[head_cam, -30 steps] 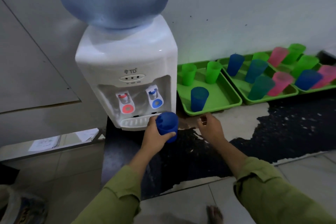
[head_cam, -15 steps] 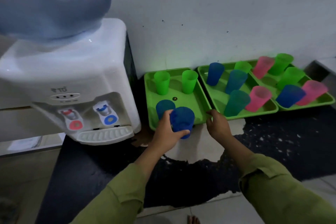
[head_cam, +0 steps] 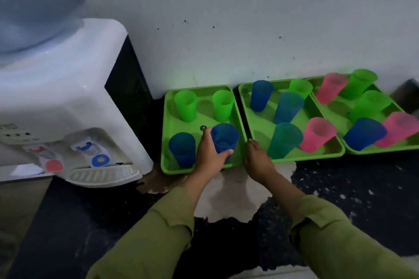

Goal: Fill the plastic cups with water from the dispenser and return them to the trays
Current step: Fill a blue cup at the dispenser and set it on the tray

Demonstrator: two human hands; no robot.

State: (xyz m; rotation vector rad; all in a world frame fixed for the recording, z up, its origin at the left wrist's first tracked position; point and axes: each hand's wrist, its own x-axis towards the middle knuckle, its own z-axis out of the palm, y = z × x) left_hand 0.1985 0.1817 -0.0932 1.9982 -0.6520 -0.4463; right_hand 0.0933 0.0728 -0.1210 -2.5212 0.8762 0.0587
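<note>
Holding blue cup at left tray, front-right spot, base hidden | left hand fingers wrapped round its wall | right hand at tray rims, grip unclear to me | I judge it thin, squeezable, sloshy: grip mid-wall, gently | 3 trays; 14 cups: 5 blue, 5 green, 3 pink, 1 teal

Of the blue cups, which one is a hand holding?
The blue cup at the front right of the leftmost tray: the left hand grips it; others stand free.
</note>
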